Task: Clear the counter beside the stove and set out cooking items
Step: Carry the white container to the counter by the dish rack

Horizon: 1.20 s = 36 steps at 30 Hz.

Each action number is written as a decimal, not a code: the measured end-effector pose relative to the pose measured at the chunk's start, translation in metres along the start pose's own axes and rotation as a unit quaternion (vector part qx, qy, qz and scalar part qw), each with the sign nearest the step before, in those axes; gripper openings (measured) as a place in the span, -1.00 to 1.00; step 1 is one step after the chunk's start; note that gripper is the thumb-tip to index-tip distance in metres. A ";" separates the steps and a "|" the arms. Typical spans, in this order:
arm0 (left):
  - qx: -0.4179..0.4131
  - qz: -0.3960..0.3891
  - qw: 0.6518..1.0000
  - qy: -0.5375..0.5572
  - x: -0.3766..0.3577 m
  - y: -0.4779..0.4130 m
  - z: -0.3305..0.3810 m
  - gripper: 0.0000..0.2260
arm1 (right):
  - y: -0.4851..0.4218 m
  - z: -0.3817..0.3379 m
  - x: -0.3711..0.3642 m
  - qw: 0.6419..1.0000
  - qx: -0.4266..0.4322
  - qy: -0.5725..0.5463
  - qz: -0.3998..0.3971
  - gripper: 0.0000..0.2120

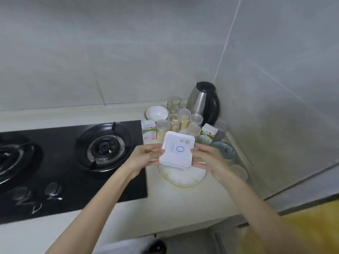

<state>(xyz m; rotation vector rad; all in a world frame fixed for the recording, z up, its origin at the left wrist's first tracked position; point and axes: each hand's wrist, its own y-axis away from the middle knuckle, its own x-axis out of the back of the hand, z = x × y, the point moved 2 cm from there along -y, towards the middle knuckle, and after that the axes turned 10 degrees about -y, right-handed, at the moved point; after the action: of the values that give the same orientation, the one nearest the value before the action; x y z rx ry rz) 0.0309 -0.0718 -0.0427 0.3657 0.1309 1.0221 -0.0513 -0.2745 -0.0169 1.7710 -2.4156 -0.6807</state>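
Note:
I hold a white square box [177, 150] with a blue ring printed on its lid, lifted above the counter [183, 204] to the right of the stove [73, 162]. My left hand [146, 156] grips its left edge and my right hand [207, 158] grips its right edge. Directly under the box a white plate [183, 177] with green marks lies on the counter. Behind it stand two milk cartons [149, 132] [208, 133], several clear jars [174, 122] of grain, and a white bowl [156, 113].
A steel and black kettle [204, 103] fills the back corner against the tiled walls. A blue-green dish [224, 149] and a clear lid [238, 171] lie along the right wall. The black gas stove has burners [105, 146] and knobs [53, 188] at left.

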 end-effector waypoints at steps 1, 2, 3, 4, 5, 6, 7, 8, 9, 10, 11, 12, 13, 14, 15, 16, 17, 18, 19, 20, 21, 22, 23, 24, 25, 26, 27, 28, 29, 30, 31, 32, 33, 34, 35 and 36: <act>-0.007 0.018 1.000 0.007 0.001 0.014 0.000 -0.75 | 0.006 -0.001 -0.005 1.000 0.002 0.003 -0.021 -0.79; -0.013 0.035 0.999 0.012 0.004 0.028 -0.001 -0.74 | 0.011 -0.003 -0.011 0.999 0.002 0.007 -0.038 -0.79; -0.019 0.051 0.998 0.017 0.005 0.042 -0.002 -0.72 | 0.015 -0.003 -0.016 0.998 0.001 0.013 -0.056 -0.78; -0.028 0.074 0.997 0.023 0.009 0.061 -0.004 -0.69 | 0.022 -0.003 -0.025 0.997 0.002 0.022 -0.080 -0.75; -0.035 0.092 0.995 0.027 0.012 0.078 -0.006 -0.67 | 0.028 -0.002 -0.032 0.995 0.004 0.031 -0.096 -0.69; -0.040 0.106 0.993 0.030 0.015 0.093 -0.009 -0.65 | 0.033 -0.001 -0.040 0.993 0.004 0.036 -0.110 -0.65; -0.044 0.128 0.990 0.033 0.018 0.114 -0.012 -0.65 | 0.041 0.001 -0.050 0.990 0.000 0.045 -0.131 -0.63; -0.047 0.148 0.987 0.035 0.023 0.133 -0.016 -0.65 | 0.050 0.003 -0.061 0.987 -0.004 0.050 -0.153 -0.62; -0.047 0.165 0.985 0.038 0.027 0.151 -0.020 -0.64 | 0.058 0.006 -0.072 0.983 -0.009 0.055 -0.174 -0.62; -0.046 0.182 0.981 0.041 0.032 0.168 -0.025 -0.64 | 0.066 0.009 -0.083 0.979 -0.013 0.061 -0.194 -0.62; -0.043 0.202 0.977 0.048 0.037 0.188 -0.031 -0.63 | 0.075 0.013 -0.096 0.973 -0.017 0.074 -0.219 -0.62; -0.041 0.227 0.971 0.055 0.043 0.210 -0.037 -0.62 | 0.085 0.018 -0.112 0.965 -0.021 0.086 -0.245 -0.63; -0.039 0.249 0.966 0.061 0.048 0.230 -0.043 -0.63 | 0.092 0.023 -0.127 0.958 -0.024 0.096 -0.270 -0.64; -0.036 0.274 0.959 0.065 0.055 0.251 -0.048 -0.63 | 0.101 0.028 -0.144 0.950 -0.028 0.103 -0.294 -0.65; -0.032 0.298 0.951 0.069 0.061 0.270 -0.054 -0.63 | 0.110 0.033 -0.159 0.941 -0.032 0.111 -0.317 -0.65; -0.027 0.327 0.942 0.076 0.068 0.292 -0.061 -0.63 | 0.122 0.038 -0.178 0.931 -0.037 0.118 -0.342 -0.65; -0.025 0.357 0.930 0.085 0.076 0.318 -0.069 -0.63 | 0.135 0.046 -0.199 0.919 -0.043 0.127 -0.370 -0.65; -0.024 0.384 0.918 0.096 0.083 0.344 -0.077 -0.63 | 0.149 0.054 -0.221 0.907 -0.048 0.138 -0.394 -0.65; -0.022 0.406 0.907 0.105 0.089 0.365 -0.084 -0.63 | 0.160 0.061 -0.238 0.896 -0.050 0.149 -0.415 -0.65; -0.018 0.428 0.896 0.113 0.094 0.386 -0.091 -0.63 | 0.171 0.069 -0.256 0.885 -0.053 0.159 -0.434 -0.64; -0.015 0.453 0.883 0.122 0.099 0.409 -0.099 -0.63 | 0.183 0.078 -0.275 0.874 -0.059 0.172 -0.451 -0.63; -0.015 0.478 0.869 0.130 0.105 0.435 -0.108 -0.64 | 0.198 0.089 -0.297 0.860 -0.065 0.184 -0.472 -0.60; -0.017 0.494 0.858 0.138 0.110 0.458 -0.115 -0.64 | 0.211 0.100 -0.316 0.848 -0.070 0.193 -0.489 -0.58; -0.016 0.510 0.848 0.145 0.115 0.480 -0.123 -0.63 | 0.225 0.111 -0.335 0.835 -0.075 0.199 -0.508 -0.57; -0.016 0.533 0.832 0.152 0.122 0.511 -0.135 -0.63 | 0.246 0.126 -0.360 0.817 -0.080 0.207 -0.533 -0.56; -0.016 0.551 0.820 0.154 0.127 0.537 -0.144 -0.64 | 0.263 0.139 -0.381 0.802 -0.080 0.215 -0.552 -0.56; -0.012 0.568 0.807 0.158 0.131 0.559 -0.151 -0.65 | 0.280 0.150 -0.398 0.787 -0.081 0.224 -0.569 -0.56; -0.005 0.591 0.790 0.160 0.138 0.590 -0.163 -0.65 | 0.303 0.167 -0.422 0.771 -0.085 0.230 -0.587 -0.56; -0.002 0.607 0.778 0.161 0.144 0.616 -0.173 -0.65 | 0.323 0.181 -0.441 0.760 -0.088 0.236 -0.600 -0.58; 0.002 0.618 0.769 0.165 0.148 0.636 -0.180 -0.65 | 0.339 0.192 -0.456 0.749 -0.088 0.241 -0.611 -0.60; 0.008 0.633 0.756 0.167 0.154 0.665 -0.193 -0.65 | 0.364 0.207 -0.476 0.732 -0.093 0.246 -0.628 -0.62; 0.011 0.641 0.749 0.168 0.158 0.683 -0.201 -0.65 | 0.379 0.215 -0.489 0.722 -0.098 0.248 -0.639 -0.62; 0.014 0.653 0.738 0.172 0.162 0.705 -0.210 -0.64 | 0.399 0.225 -0.504 0.708 -0.104 0.252 -0.651 -0.61; 0.021 0.664 0.727 0.173 0.165 0.726 -0.218 -0.63 | 0.416 0.236 -0.519 0.695 -0.110 0.256 -0.663 -0.59; 0.025 0.673 0.718 0.176 0.169 0.746 -0.226 -0.62 | 0.433 0.246 -0.533 0.681 -0.112 0.260 -0.675 -0.57; 0.028 0.682 0.708 0.180 0.172 0.763 -0.234 -0.61 | 0.448 0.255 -0.545 0.670 -0.113 0.263 -0.685 -0.55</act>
<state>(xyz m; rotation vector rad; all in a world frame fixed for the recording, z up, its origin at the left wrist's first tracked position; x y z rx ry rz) -0.5616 0.4864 0.0232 0.2770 0.2505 2.5949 -0.3472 0.4127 0.0373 2.8225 -0.2823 -0.3160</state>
